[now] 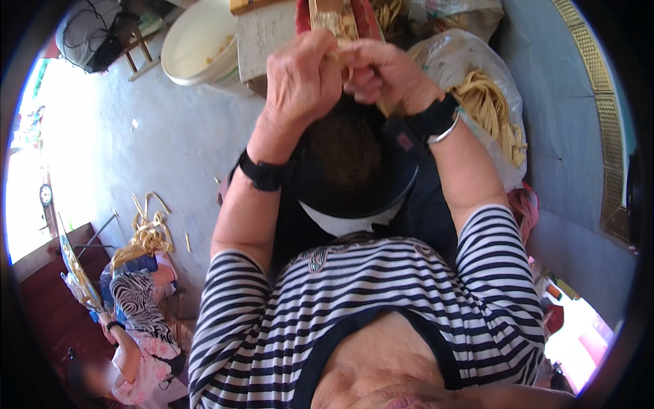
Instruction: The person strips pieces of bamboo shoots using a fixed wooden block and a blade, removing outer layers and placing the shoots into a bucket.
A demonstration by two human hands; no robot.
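Both my hands meet near the top middle, in front of a wooden board with red edging. My left hand is curled, with its thumb and fingertips pinching a thin pale strip. My right hand pinches the same strip beside it, its other fingers bent. A longer tan piece shows under the right palm; whether it is held cannot be told. Below the hands is a dark round basin with brownish matter inside, resting on a white container. Small pale bits lie on the board.
At right, a clear plastic bag holds tan strips. A white tub stands upper left beside a pale block-like surface. Another person sits lower left, near a heap of tan strips and a wooden stool.
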